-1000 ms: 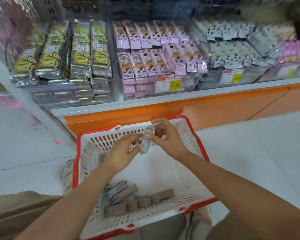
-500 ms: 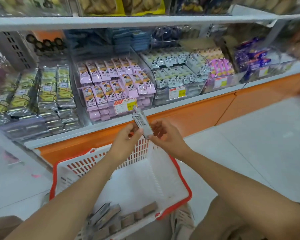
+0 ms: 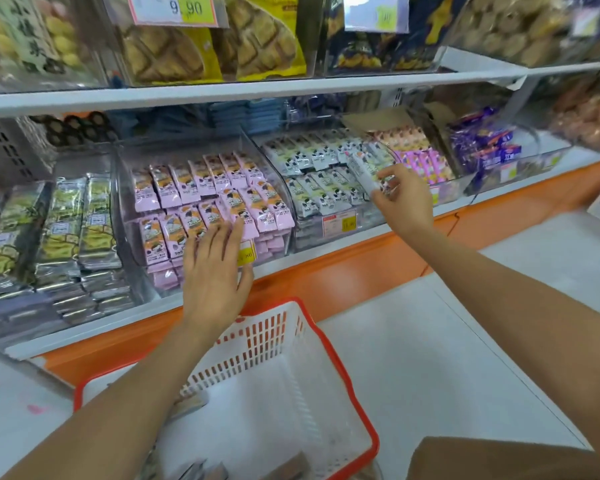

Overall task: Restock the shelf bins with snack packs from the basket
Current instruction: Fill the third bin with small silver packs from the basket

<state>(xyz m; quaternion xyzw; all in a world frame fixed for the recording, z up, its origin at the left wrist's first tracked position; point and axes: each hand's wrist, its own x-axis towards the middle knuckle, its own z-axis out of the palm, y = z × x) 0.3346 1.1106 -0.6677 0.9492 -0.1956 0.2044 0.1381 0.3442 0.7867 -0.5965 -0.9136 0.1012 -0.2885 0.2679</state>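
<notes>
My right hand pinches a small white snack pack and holds it over the clear bin of white cow-print packs on the lower shelf. My left hand is spread flat, fingers straight, in front of the neighbouring bin of pink packs, its fingertips at the bin's front edge. The white basket with a red rim stands on the floor below my arms; a few brown and grey packs lie at its near end.
Green and silver packs fill the bin at the left. Pink and purple packs sit in bins to the right. An upper shelf carries bagged biscuits. An orange base panel runs under the shelf, with white floor beside it.
Both hands held the white pack together above the basket. Now my right hand alone has carried it up to the cow-print bin, and my left hand has let go and moved to the pink bin.
</notes>
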